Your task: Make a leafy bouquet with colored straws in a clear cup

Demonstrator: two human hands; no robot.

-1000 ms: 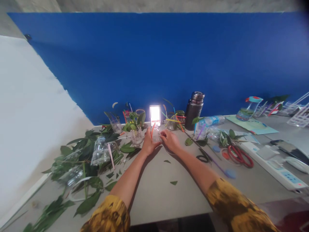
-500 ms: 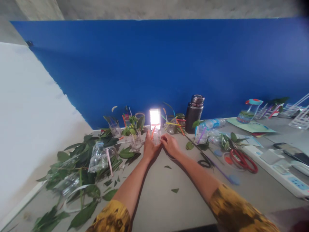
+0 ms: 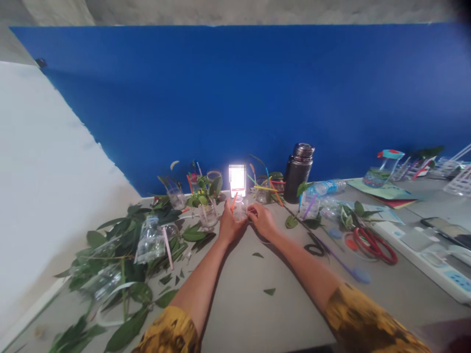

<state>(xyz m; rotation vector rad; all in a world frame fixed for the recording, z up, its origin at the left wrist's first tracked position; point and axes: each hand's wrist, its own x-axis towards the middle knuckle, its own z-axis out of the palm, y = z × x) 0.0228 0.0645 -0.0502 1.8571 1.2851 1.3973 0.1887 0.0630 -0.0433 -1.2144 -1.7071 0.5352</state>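
Note:
A small clear cup [image 3: 240, 212] with an orange straw [image 3: 234, 201] in it stands at the middle of the table. My left hand [image 3: 230, 225] is wrapped round its left side and front. My right hand [image 3: 260, 219] is beside the cup's right side, its fingers pinched together; whatever they hold is too small to make out. Right behind the cup a phone [image 3: 237, 181] leans upright with a bright screen. Left of my left hand, another clear cup [image 3: 208, 215] holds leafy sprigs.
Leafy branches [image 3: 136, 294] and a cut plastic bottle [image 3: 150, 240] cover the left side. A dark thermos [image 3: 299, 171] stands at the back. Red-handled scissors [image 3: 375, 245], a power strip [image 3: 423, 260] and a plastic bottle [image 3: 327, 187] lie on the right. Leaf scraps [image 3: 270, 291] dot the front.
The view has shifted slightly, so things on the right sit a little further right. Both hands stay at the cup with almost the same grip.

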